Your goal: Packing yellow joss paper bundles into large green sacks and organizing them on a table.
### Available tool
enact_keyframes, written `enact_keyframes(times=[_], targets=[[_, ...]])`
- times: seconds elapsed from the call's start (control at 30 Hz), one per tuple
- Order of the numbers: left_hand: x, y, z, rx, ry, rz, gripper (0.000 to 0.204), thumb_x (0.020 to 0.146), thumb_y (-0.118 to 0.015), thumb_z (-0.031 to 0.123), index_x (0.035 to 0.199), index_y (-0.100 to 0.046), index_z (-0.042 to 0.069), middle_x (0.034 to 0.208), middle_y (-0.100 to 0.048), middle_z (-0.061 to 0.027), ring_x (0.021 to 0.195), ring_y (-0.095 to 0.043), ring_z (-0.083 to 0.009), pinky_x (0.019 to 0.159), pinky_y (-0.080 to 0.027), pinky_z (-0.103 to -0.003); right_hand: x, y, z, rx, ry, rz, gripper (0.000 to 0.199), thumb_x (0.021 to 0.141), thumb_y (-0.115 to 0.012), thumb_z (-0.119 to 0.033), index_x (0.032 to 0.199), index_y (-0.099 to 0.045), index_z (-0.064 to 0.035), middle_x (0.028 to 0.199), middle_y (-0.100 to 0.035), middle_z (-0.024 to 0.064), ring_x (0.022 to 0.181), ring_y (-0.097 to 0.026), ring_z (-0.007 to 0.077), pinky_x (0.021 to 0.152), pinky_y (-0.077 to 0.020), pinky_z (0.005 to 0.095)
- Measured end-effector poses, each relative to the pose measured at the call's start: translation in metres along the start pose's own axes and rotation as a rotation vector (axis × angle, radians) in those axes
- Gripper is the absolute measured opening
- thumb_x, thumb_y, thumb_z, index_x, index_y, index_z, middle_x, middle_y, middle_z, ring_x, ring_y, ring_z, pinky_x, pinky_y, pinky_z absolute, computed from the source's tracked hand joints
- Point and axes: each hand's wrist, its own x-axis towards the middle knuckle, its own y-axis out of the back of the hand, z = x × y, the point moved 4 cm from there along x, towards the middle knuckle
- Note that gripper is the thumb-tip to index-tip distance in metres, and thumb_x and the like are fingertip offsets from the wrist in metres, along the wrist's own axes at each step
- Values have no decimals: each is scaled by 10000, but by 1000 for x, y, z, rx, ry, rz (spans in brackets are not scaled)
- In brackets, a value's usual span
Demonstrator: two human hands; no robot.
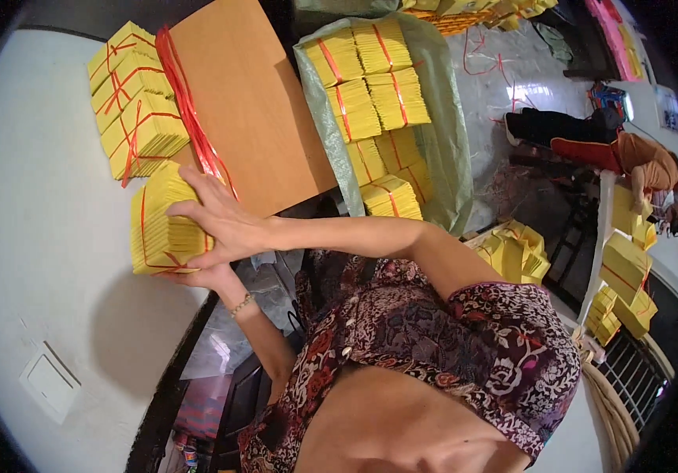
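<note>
Right fingers (203,184) spread, elbow (424,239) bent

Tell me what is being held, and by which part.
A red-tied yellow bundle: the right grip is on its right side, the left grip at its lower edge.

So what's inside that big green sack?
The green plastic sack holds red-tied yellow paper bundles, packed side by side. Whatever lies beneath them is covered and can't be seen.

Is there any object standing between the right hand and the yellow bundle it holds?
Nothing visible stands there; the right hand grips the yellow bundle directly, with the left hand at its lower edge.
</note>
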Motion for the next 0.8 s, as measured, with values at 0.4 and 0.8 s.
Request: enact_keyframes(times=[0.4, 0.8], targets=[[-92, -103, -97, -208, 604, -178, 742, 821, -508, 627, 1396, -338, 190, 1391, -404, -42, 1273, -389, -263, 1068, -311, -481, -64, 199, 16, -80, -287, 94, 1268, 541, -838, -368, 1441, -12, -25, 1403, -225, 245, 1324, -245, 349, 1091, -229, 449], [-159, -52, -212, 1140, 11, -1142, 853, 671, -763, 394, 1298, -385, -44, 1355, -354, -248, 1281, -280, -422, 1083, -217, -481, -107, 256, 78, -503, -403, -195, 1135, 457, -794, -323, 1418, -242, -81, 1231, -409, 201, 1193, -378, 382, 1026, -305, 433]])
